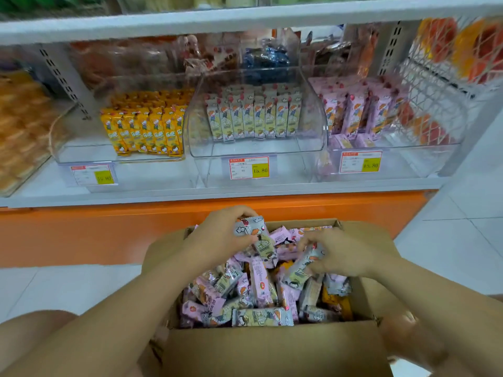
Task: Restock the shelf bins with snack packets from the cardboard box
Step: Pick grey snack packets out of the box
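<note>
An open cardboard box (272,349) on the floor holds several loose snack packets in pink, grey and yellow wrappers. My left hand (220,235) grips a grey packet (254,235) above the far side of the box. My right hand (345,254) holds another grey packet (302,268) over the pile. On the shelf above stand three clear bins: the left bin (81,153) with yellow packets (147,129), the middle bin (255,151) with grey packets (253,115), the right bin (394,148) with pink packets (356,112).
Price tags (249,167) hang on the bin fronts. An orange base panel (109,229) runs under the shelf. A wire basket (441,77) with orange goods stands at the right, baked goods (19,126) at the left. White floor tiles surround the box.
</note>
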The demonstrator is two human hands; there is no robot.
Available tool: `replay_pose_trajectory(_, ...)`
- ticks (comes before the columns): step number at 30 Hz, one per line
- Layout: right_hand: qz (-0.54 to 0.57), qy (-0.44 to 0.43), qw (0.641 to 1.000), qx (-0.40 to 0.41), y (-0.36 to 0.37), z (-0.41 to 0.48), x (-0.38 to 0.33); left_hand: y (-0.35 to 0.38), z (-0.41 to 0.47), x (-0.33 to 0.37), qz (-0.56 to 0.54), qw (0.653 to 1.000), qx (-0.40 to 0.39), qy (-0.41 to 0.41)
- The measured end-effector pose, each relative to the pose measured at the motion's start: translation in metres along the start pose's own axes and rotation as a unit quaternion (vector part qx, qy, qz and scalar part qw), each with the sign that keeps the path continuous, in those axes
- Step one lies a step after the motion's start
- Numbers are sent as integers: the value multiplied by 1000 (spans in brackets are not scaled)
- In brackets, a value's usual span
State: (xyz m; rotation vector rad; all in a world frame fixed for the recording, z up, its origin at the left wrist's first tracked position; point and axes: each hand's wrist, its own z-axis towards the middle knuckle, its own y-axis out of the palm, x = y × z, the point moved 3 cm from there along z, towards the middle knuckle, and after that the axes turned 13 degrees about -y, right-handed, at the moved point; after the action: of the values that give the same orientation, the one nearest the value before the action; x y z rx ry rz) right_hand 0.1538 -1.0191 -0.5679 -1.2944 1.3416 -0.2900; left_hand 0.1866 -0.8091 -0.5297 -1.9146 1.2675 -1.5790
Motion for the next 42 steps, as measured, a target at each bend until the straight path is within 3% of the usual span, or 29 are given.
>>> replay_pose_trajectory(6,39,-49,981,184,-70,-28,-40,-50,-19,28,6,998,55,36)
replay_pose_trajectory(12,-19,-104,928,357,-143,-31,-68,-115,-26,81,8,975,191,115)
replay_pose_trajectory(16,-33,-121,897,424,-173,-14,-62,-131,1,102,-26,956,247,155)
replay_pose_trajectory(20,-80,-112,904,404,-185,29,-38,-121,53,112,37,951,259,163)
replay_pose_trajectory(25,-124,-70,929,342,-199,82,0,-96,128,111,153,964,188,113)
replay_pose_trajectory(30,-172,-44,930,322,-219,124,21,-91,185,115,143,974,153,80)
replay_pose_trajectory(42,-138,-23,929,344,-241,152,45,-77,250,115,164,972,158,65)
